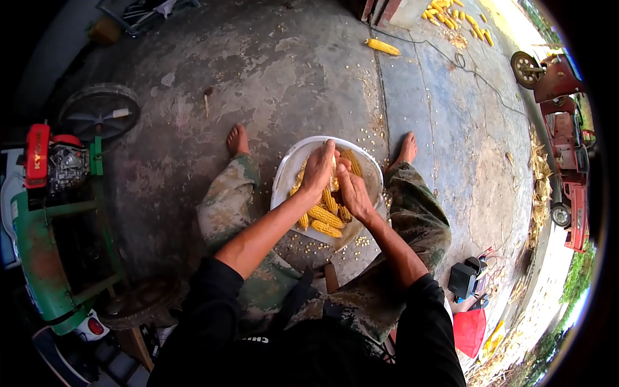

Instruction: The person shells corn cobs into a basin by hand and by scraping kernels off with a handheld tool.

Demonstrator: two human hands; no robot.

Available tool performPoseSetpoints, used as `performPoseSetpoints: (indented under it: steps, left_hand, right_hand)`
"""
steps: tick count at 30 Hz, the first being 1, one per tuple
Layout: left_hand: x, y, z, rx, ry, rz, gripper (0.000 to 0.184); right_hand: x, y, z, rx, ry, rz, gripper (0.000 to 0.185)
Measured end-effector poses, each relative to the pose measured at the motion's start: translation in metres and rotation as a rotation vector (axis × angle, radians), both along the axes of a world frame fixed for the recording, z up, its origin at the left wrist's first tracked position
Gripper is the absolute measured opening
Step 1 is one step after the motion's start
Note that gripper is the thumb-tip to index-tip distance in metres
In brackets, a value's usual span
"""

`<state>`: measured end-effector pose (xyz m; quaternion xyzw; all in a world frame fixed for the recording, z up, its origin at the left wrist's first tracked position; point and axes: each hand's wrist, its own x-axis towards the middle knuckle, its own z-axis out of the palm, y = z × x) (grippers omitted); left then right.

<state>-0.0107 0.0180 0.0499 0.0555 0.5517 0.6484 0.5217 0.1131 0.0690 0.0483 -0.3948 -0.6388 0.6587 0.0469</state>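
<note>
A white basin (278, 184) stands on the floor between my feet, with several yellow corn cobs (327, 219) and loose kernels in it. Over the basin, my left hand (318, 171) is closed around a corn cob (334, 169), its thumb pointing away from me. My right hand (354, 193) grips the same cob from the other side. Most of that cob is hidden by my fingers; the part that shows looks pale.
Loose kernels are scattered around the basin. One corn cob (383, 46) lies ahead near a cable (459, 61), and a cob pile (445, 13) is farther off. A green machine with a red engine (55, 161) stands left. Right are a black box (461, 280) and red vehicle (570, 187).
</note>
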Motion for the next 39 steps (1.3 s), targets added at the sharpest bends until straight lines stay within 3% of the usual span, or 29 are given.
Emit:
performPoseSetpoints:
  steps: [3, 10, 12, 13, 16, 18, 20, 22, 27, 29, 31, 35, 39]
  left_hand:
    - [0.003, 0.0, -0.015, -0.024, 0.188, 0.039, 0.043]
    - [0.002, 0.001, -0.003, 0.008, -0.03, 0.063, 0.044]
    - [0.0, 0.002, -0.012, -0.024, -0.057, 0.06, 0.044]
    - [-0.001, 0.002, -0.017, -0.038, -0.043, 0.039, 0.044]
    - [-0.001, 0.003, -0.026, 0.002, -0.043, 0.008, 0.045]
    - [0.0, 0.004, -0.031, 0.054, -0.058, -0.004, 0.045]
    - [0.001, 0.005, -0.029, 0.049, 0.012, -0.01, 0.045]
    - [0.005, 0.003, -0.02, 0.043, -0.025, 0.012, 0.044]
    - [-0.002, 0.004, -0.023, 0.006, -0.043, 0.01, 0.045]
    - [-0.009, 0.0, -0.024, -0.012, -0.253, -0.055, 0.047]
    - [-0.009, 0.001, -0.026, -0.04, -0.239, -0.026, 0.048]
    - [0.0, 0.004, -0.013, -0.049, -0.271, 0.114, 0.051]
    - [0.003, 0.005, -0.024, -0.023, -0.212, 0.11, 0.051]
  right_hand:
    - [0.001, -0.004, -0.012, 0.071, 0.074, -0.009, 0.067]
    - [0.0, -0.005, -0.001, 0.077, 0.114, -0.061, 0.059]
    - [0.0, -0.004, 0.012, -0.237, 0.204, -0.164, 0.058]
    - [-0.001, -0.004, 0.016, -0.237, 0.204, -0.164, 0.058]
    - [-0.004, -0.002, 0.02, -0.192, 0.156, -0.155, 0.055]
    - [-0.003, 0.001, 0.015, -0.073, 0.08, 0.037, 0.056]
    - [-0.003, -0.001, 0.001, 0.037, 0.081, 0.0, 0.055]
    - [-0.003, -0.005, 0.008, -0.039, 0.146, -0.106, 0.054]
    - [-0.003, -0.007, 0.012, -0.107, 0.158, -0.084, 0.056]
    - [-0.006, -0.009, 0.021, -0.15, 0.189, -0.116, 0.059]
    - [-0.009, -0.008, 0.027, -0.349, 0.233, -0.201, 0.066]
    - [-0.009, -0.009, 0.013, -0.138, 0.021, -0.027, 0.069]
    - [-0.012, -0.015, 0.015, -0.045, 0.049, -0.117, 0.063]
